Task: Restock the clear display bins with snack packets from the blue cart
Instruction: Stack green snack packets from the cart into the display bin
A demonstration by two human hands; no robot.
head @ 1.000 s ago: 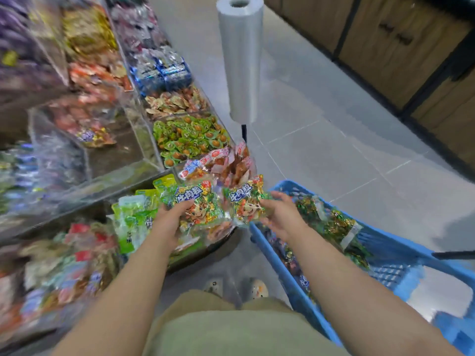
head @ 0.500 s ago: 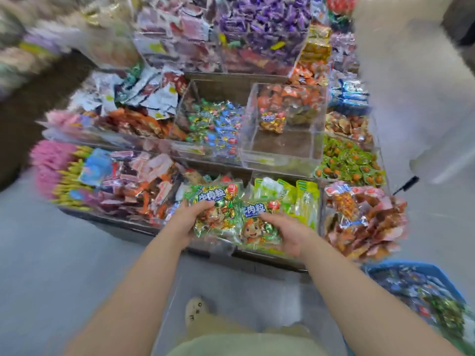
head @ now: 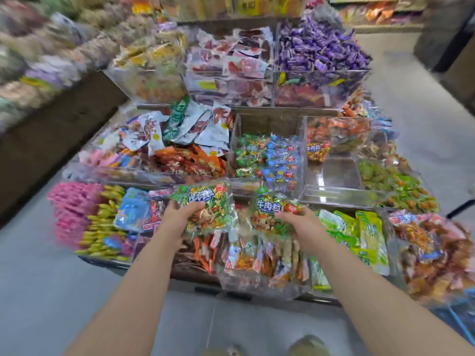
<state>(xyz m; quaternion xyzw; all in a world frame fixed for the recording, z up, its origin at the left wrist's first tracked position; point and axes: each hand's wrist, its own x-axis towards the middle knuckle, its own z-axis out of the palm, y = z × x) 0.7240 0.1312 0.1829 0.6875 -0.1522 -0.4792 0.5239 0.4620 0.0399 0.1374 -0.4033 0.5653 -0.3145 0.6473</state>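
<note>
My left hand (head: 177, 219) grips a clear bag of green and gold snack packets (head: 208, 209) with blue lettering. My right hand (head: 303, 224) grips a second bag of the same kind (head: 267, 214). Both bags hang above the front row of clear display bins. Behind them stands a middle-row clear bin (head: 267, 155) partly filled with green and blue packets. To its right is a nearly bare clear bin (head: 339, 176) with a few packets at its back. Only a corner of the blue cart (head: 460, 322) shows at the lower right edge.
Tiered clear bins hold many snacks: pink and yellow packets (head: 84, 214) front left, light green packs (head: 365, 232) and orange packets (head: 431, 250) front right, purple candies (head: 318, 50) on top. Grey floor lies on both sides. My shoes (head: 305, 346) stand by the display's base.
The view has swung left from the cart to face the display, and closer. Both hands carried the two bags from beside the cart to over the front bins and moved them slightly apart.
</note>
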